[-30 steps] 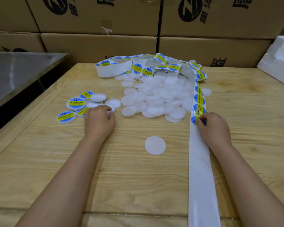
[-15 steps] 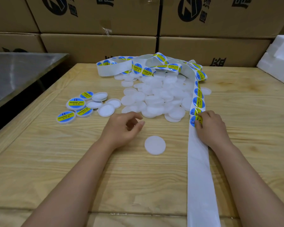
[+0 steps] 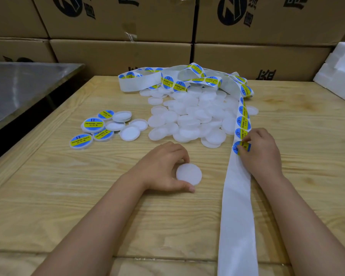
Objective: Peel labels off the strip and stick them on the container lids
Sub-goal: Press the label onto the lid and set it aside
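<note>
Seen from the head camera, a worker's left hand held a single blank white lid flat on the wooden table, just in front of the heap of blank lids. Its grip was closed round the rim, thumb on the near edge and fingers curled over the far edge. To the right of the heap, the right hand bent over the white backing strip, its grip narrowed to fingertips pinching the endmost blue-and-yellow label; whether the label had begun to lift could not be told. The strip ran from a loose tangle behind the heap, down its right side and off the table's near edge, bare of labels below the hand. Left of the heap lay a small cluster of labelled lids mixed with a few plain ones. The lid looked light, thin and stiff, smooth plastic likely to skate on the wood unless pinned by the rim, a hold that left its flat top free for the sticker. The label appeared thin, limp and tacky underneath, best taken by one edge alone so it would not crease or fold onto itself, while the slick backing would probably need holding down during peeling. Cardboard boxes were stacked behind the heap, with white foam blocks to its far right.
</note>
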`<state>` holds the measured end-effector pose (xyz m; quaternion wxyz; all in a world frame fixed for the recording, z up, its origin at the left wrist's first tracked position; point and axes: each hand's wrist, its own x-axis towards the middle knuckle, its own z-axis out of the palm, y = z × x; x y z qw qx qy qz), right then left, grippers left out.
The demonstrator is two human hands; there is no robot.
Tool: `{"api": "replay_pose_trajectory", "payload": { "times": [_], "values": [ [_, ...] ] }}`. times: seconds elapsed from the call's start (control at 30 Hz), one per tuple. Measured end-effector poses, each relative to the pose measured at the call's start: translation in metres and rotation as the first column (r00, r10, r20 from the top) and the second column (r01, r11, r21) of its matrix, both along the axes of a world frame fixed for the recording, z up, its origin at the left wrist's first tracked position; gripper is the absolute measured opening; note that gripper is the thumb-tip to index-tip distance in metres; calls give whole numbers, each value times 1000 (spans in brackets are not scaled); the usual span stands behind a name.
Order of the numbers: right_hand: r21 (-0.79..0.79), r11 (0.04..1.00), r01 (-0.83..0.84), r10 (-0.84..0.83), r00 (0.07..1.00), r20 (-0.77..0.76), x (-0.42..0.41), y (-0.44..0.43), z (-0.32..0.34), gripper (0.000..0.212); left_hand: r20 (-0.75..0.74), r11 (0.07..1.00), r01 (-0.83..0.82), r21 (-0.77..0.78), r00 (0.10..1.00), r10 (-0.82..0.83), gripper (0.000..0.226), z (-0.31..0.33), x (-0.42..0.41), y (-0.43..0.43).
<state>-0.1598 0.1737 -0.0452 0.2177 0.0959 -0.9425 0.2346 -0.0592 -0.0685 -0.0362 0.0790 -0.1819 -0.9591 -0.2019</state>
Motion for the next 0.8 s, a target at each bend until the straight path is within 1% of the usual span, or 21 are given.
{"api": "replay_pose_trajectory", "payload": {
  "times": [0.07, 0.17, 0.2, 0.27, 0.33, 0.4, 0.47, 0.57, 0.6, 0.67, 0.73, 0.8],
  "values": [
    [22, 1000, -4, 4, 1000, 11, -1, -2, 0, 14, 1, 1000, -17, 26, 1000, 17, 62, -2, -2, 1],
    [41, 999, 20, -23, 997, 79, -2, 0, -2, 11, 27, 994, -44, 104, 999, 41, 62, -6, -3, 0],
    [21, 999, 31, -32, 996, 89, -2, -1, -2, 15, 50, 990, -55, 128, 998, 49, 65, -7, -4, -1],
    [-52, 998, 41, -37, 996, 81, 1, -1, -1, 31, 104, 983, -71, 168, 993, 54, 70, -9, -6, -5],
    [-115, 992, 52, -44, 996, 76, 5, -3, 1, 47, 134, 981, -88, 172, 989, 65, 78, -11, -8, -6],
    [-141, 988, 61, -50, 996, 79, 8, -6, 5, 57, 116, 983, -137, 120, 986, 123, 86, -14, -9, -4],
    [-165, 984, 71, -57, 995, 85, 10, -7, 7, 62, 58, 979, -193, 69, 980, 189, 82, -17, -12, -1],
    [-210, 973, 96, -76, 992, 104, 12, -9, 8, 64, 28, 973, -209, 101, 978, 207, 64, -20, -15, 0],
    [-244, 965, 98, -74, 992, 106, 13, -10, 8, 64, 32, 973, -199, 120, 980, 197, 62, -20, -15, -2],
    [-365, 929, 68, -35, 995, 97, 14, -12, 9, 63, 56, 972, -176, 158, 984, 169, 63, -20, -14, -4],
    [-483, 875, -15, 41, 998, 44, 14, -14, 8, 57, 99, 962, -161, 220, 985, 142, 64, -16, -13, -5],
    [-536, 837, -111, 81, 994, -79, 19, -19, 12, 49, 147, 926, -140, 352, 985, 93, 59, -11, -11, -5]
  ]
}}
